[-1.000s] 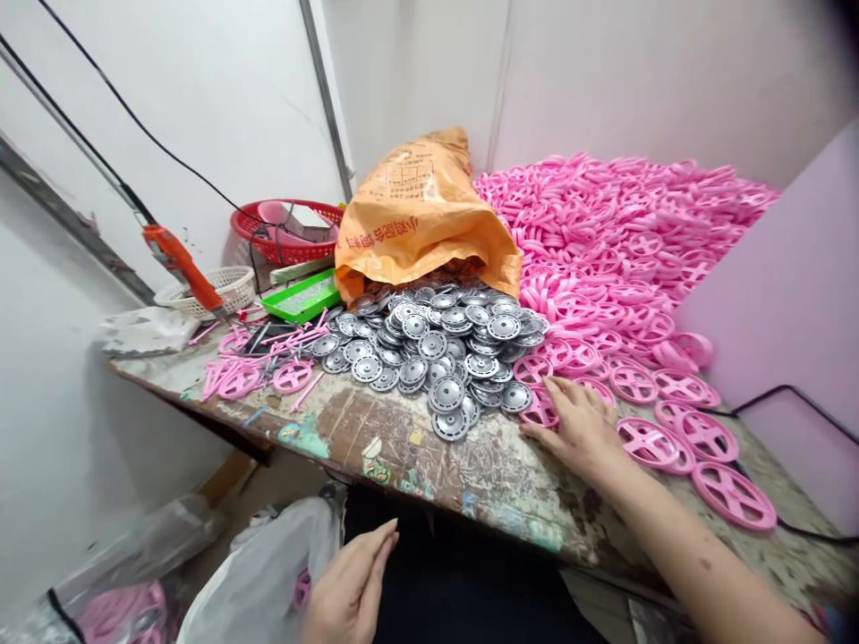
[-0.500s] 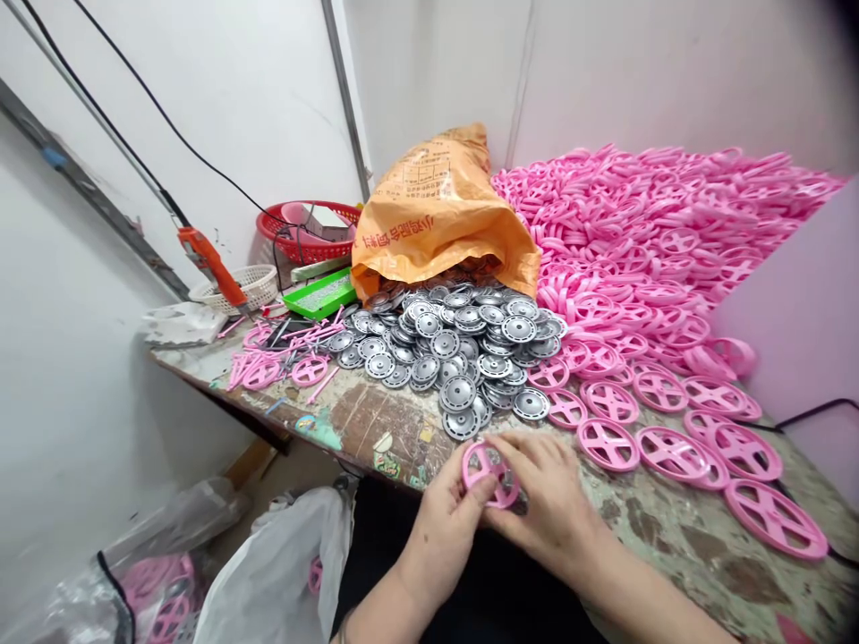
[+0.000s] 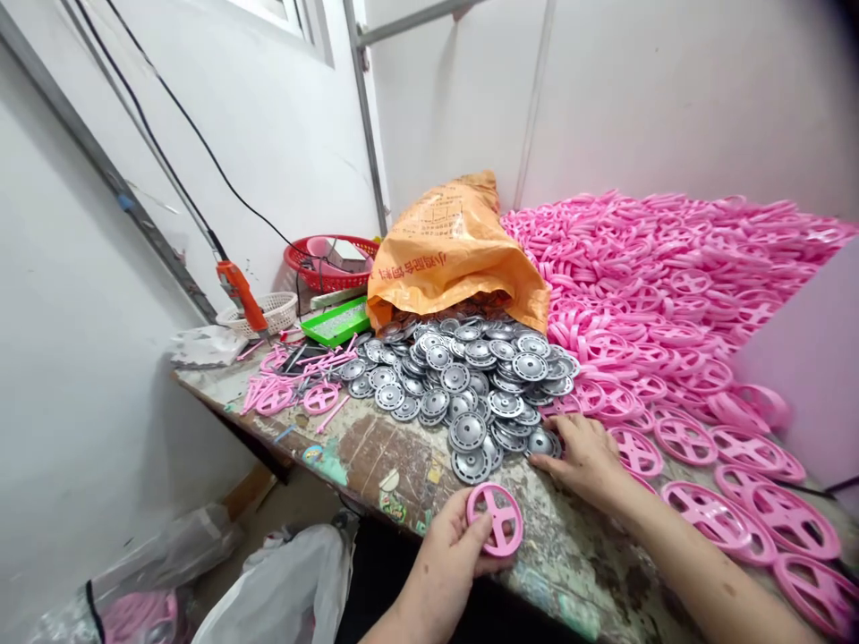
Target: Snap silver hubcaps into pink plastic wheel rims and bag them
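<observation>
Pink wheel (image 3: 498, 517) gripped in my left hand (image 3: 446, 547); my right hand (image 3: 591, 458) touches a silver disc (image 3: 540, 442) (grip unclear), best pinched by its edge.

Bright, diffuse, cool light; main source out of frame. Window (image 3: 278, 11) near white. Soft shadows, darkest under table (image 3: 376, 438). Small highlights on discs (image 3: 468, 431), mild sheen on sack (image 3: 449, 250). Pink cast on right panel (image 3: 805, 358). Center reasonably sharp, edges stretched and softer, top-right corner dark.
</observation>
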`<state>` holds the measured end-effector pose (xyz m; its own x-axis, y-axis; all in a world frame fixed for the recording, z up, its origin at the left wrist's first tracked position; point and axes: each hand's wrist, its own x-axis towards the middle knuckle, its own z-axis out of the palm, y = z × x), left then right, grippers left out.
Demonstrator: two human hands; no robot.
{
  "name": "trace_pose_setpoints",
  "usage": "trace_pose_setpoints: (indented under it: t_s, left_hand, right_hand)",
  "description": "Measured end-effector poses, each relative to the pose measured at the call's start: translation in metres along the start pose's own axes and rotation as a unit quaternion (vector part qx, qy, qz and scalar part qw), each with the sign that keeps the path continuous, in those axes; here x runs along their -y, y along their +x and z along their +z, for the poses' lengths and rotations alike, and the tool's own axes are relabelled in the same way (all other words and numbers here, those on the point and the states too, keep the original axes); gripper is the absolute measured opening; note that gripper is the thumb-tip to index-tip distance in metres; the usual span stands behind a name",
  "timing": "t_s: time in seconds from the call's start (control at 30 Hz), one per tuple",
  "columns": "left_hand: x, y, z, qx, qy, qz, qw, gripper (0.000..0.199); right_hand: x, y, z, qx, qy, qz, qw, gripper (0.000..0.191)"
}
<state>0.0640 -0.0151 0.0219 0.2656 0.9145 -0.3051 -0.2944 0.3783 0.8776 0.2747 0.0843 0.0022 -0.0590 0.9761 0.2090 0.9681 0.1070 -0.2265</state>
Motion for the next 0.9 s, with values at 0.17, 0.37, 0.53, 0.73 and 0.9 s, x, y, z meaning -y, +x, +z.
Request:
trace_pose_setpoints:
  t_s: [0.17, 0.37, 0.53, 0.73, 0.9]
  left_hand:
    - [-0.003, 0.009, 0.001, -0.052, 0.03, -0.005, 0.998, 0.036]
    - [-0.004, 0.004, 0.006, -0.052, -0.029, 0.044, 0.997, 0.037]
    - [-0.011, -0.003, 0.008, -0.008, -0.045, 0.082, 0.996, 0.035]
    - [-0.013, -0.009, 0.0, 0.005, -0.007, 0.114, 0.993, 0.029]
    - [-0.009, -0.01, 0.003, -0.013, 0.018, 0.124, 0.992, 0.025]
  right_hand:
    - [-0.006, -0.006, 0.0, 0.0, 0.184, 0.0, 0.983, 0.03]
    - [0.036, -0.046, -0.019, 0.004, 0.416, -0.009, 0.909, 0.039]
    - [0.073, -0.063, -0.021, -0.018, 0.471, -0.034, 0.881, 0.035]
    - [0.075, -0.062, -0.039, 0.144, 0.531, -0.005, 0.835, 0.031]
    - [0.082, -0.069, -0.043, 0.12, 0.522, 0.022, 0.845, 0.026]
